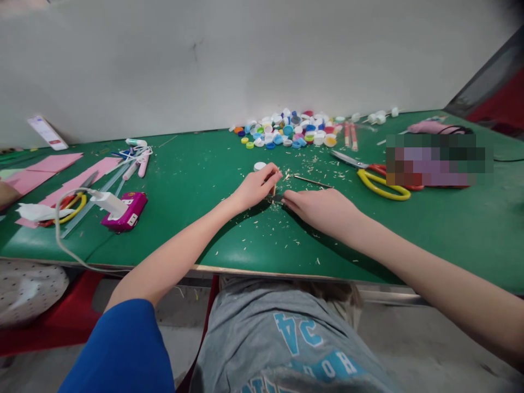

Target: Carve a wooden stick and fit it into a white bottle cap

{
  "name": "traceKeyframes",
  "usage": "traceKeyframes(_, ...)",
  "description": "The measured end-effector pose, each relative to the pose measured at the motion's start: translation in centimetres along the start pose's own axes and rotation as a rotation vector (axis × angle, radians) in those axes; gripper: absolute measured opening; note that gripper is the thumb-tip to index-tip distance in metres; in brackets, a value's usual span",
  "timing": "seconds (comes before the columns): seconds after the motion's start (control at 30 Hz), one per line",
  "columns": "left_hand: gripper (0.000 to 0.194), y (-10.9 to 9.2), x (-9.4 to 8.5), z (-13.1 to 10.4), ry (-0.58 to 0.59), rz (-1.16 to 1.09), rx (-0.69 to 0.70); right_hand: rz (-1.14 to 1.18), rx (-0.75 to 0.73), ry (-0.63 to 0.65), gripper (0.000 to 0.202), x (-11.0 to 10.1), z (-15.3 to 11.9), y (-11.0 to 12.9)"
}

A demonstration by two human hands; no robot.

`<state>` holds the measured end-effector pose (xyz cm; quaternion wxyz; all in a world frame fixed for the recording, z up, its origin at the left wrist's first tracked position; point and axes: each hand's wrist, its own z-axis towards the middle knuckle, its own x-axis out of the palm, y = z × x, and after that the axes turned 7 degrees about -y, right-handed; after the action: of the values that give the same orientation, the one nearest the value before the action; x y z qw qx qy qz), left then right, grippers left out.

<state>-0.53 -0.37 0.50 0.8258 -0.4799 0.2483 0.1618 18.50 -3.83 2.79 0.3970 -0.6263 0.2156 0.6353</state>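
Observation:
My left hand [257, 186] pinches a short, thin wooden stick [274, 189], held upright over the green table. Closed just to its right, my right hand [321, 208] grips a small dark blade [279, 198], whose tip reaches close to the stick's lower end. Whether blade and stick touch cannot be made out. Pale wood shavings [282, 229] lie scattered around both hands. A white bottle cap [259, 166] rests just behind my left hand, and a slim dark metal rod [313, 182] lies beyond my right.
Coloured bottle caps [289, 131] are heaped near the wall. Yellow-and-red-handled scissors [382, 183] lie right. A purple power strip [127, 212] with a white plug, pink paper [49, 164] and glue guns [137, 164] are left. Part of another person's hand [7, 195] shows at the left edge.

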Motion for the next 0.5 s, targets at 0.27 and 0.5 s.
traceKeyframes(0.27, 0.022, 0.6, -1.1, 0.9, -0.041, 0.069, 0.014, 0.007, -0.002, -0.060, 0.039, 0.9, 1.3, -1.6)
traceKeyframes(0.5, 0.023, 1.4, -0.5, 1.8, -0.012, -0.093, -0.141, 0.079, -0.009, 0.008, 0.037, 0.5, 2.1, -3.3)
